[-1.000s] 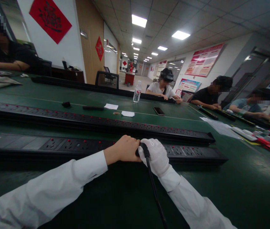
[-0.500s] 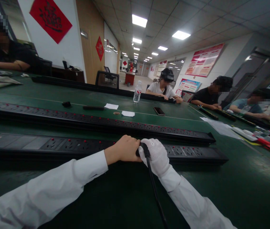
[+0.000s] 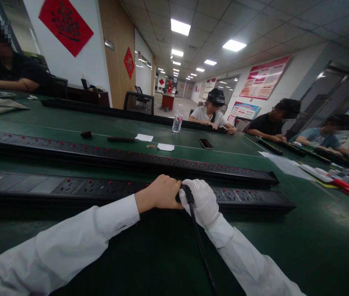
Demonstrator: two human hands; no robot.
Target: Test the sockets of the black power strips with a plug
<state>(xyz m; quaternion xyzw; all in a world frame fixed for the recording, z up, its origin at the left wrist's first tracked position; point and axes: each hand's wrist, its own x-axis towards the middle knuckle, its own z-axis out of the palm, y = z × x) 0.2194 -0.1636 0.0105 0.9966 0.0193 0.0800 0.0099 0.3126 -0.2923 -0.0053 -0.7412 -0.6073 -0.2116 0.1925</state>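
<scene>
A long black power strip (image 3: 97,189) with red buttons beside its sockets lies across the dark green table in front of me. Gripped in my gloved right hand (image 3: 203,201) is a black plug (image 3: 188,193), held over the strip; its black cord (image 3: 199,242) runs down toward me. Bare and closed, my left hand (image 3: 165,192) presses against the strip's middle, right beside the plug. Whether it grips the strip or the plug is hidden, as is the socket under my hands.
A second long power strip (image 3: 131,158) lies parallel just behind. Farther back are a water bottle (image 3: 177,120), a phone (image 3: 205,143), paper slips (image 3: 166,147) and another long black strip (image 3: 100,109). Plastic sheeting (image 3: 285,165) and red and white parts (image 3: 343,186) lie right. Several people sit around the table.
</scene>
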